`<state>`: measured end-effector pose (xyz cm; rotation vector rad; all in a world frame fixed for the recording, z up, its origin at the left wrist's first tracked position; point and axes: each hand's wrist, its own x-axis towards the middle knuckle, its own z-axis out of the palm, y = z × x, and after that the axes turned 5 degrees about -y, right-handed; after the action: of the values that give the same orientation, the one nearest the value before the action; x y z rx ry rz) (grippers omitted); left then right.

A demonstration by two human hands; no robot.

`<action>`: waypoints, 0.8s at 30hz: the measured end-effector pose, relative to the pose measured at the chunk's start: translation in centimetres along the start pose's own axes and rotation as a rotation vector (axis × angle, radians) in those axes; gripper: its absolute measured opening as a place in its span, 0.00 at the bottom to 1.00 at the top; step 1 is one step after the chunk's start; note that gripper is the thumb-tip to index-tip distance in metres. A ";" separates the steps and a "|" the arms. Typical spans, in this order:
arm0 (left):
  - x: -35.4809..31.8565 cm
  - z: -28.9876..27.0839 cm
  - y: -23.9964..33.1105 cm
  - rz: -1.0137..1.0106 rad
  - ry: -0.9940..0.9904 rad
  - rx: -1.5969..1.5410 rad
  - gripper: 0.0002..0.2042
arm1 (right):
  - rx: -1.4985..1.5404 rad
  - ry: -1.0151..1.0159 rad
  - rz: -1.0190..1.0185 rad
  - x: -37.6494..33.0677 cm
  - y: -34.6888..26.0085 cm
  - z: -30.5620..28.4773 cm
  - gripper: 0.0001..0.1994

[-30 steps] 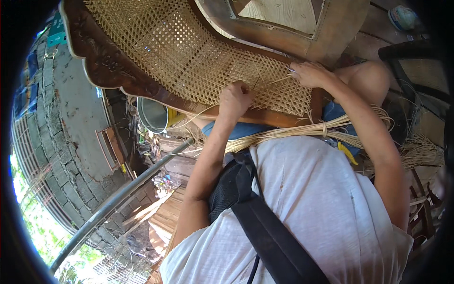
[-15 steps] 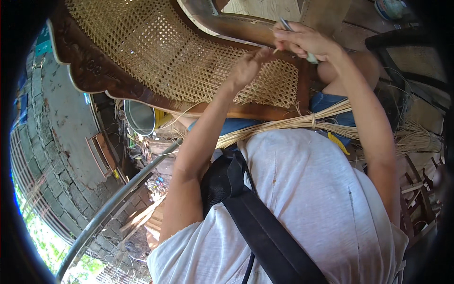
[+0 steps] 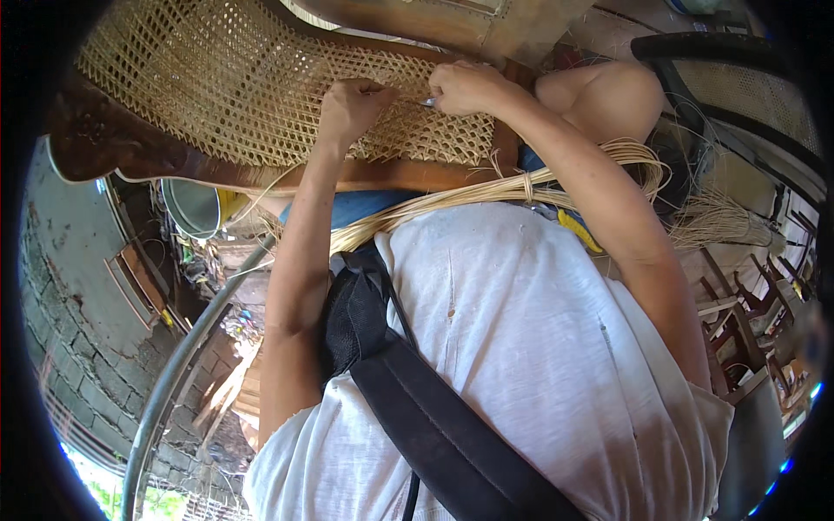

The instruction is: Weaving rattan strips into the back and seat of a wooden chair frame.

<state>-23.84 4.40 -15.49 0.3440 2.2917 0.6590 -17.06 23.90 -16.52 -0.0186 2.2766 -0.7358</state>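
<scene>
A woven cane panel (image 3: 261,95) in a carved dark wooden frame (image 3: 165,143) lies across my lap, its weave looser toward the right end. Over this looser part, my left hand (image 3: 352,108) is closed in a pinch; whatever is between its fingertips is too small to make out. To its right, my right hand (image 3: 469,89) is closed round a slim tool, of which only the shiny metal tip (image 3: 427,102) shows, close to the cane. A tied bundle of pale cane strands (image 3: 469,201) rests on my lap below the frame.
Left of the frame stands a metal bucket (image 3: 193,208), with a grey metal pipe (image 3: 195,339) running down beside me. A dark-framed chair (image 3: 738,95) is at the upper right. Loose cane strands (image 3: 717,221) and wooden chair parts (image 3: 747,317) lie to my right.
My right hand, raised with the tool beyond the frame's right end, has come down to the weave. My left hand has stayed over the cane. The whole view has shifted.
</scene>
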 end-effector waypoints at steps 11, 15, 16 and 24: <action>0.2 -0.8 -0.3 -0.081 0.041 0.010 0.17 | -0.090 0.033 0.087 0.9 -3.5 -0.3 0.11; 0.6 -0.7 -1.1 -0.011 -0.041 0.097 0.17 | -0.069 0.140 0.017 0.7 -4.0 0.5 0.11; 0.9 -0.7 -1.3 -0.013 -0.039 0.096 0.17 | -0.070 0.140 0.015 0.7 -3.8 0.2 0.11; 0.4 -0.1 1.8 0.044 -0.137 0.397 0.17 | -0.078 0.190 0.079 1.0 -0.9 0.6 0.13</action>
<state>-24.09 6.04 -14.69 0.6065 2.2781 0.1880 -17.56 22.67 -17.01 0.1084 2.4702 -0.6305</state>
